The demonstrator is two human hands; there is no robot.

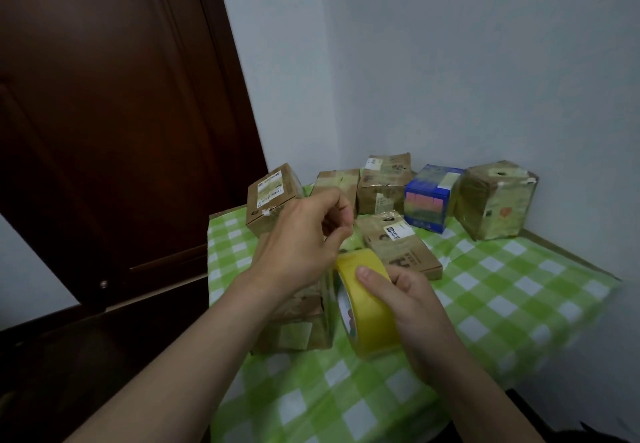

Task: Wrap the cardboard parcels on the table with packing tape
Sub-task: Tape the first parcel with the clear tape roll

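Right hand (415,311): nearest the lens, low and right; grips the tape roll, thumb pressed flat on the outer band, other fingers curled behind.
Tape roll (369,307): yellow, stands on edge, held just above the tablecloth and right beside the near parcel.
Left hand (301,238): sits above the roll, thumb and curled fingers pinched together on what looks like the tape end (347,242); only a faint glossy sheen there, too blurred to be sure.
Near parcel (298,321): brown box at the front left of the table (519,297), mostly hidden under the left wrist; shiny patches on its side suggest some tape already on; no strip seen stuck to it from the roll.
Flat parcel (401,248): lies label up just behind the roll.
Back row: labelled box (273,196), two brown boxes, blue box (429,196) and cube box (495,200) against the wall; most look glossy and crinkled, probably taped.
Progress: judged as the start of one wrap, tape being pulled free, nothing laid down yet; sticking, winding round and cutting all left for the near parcel, perhaps the flat one too.
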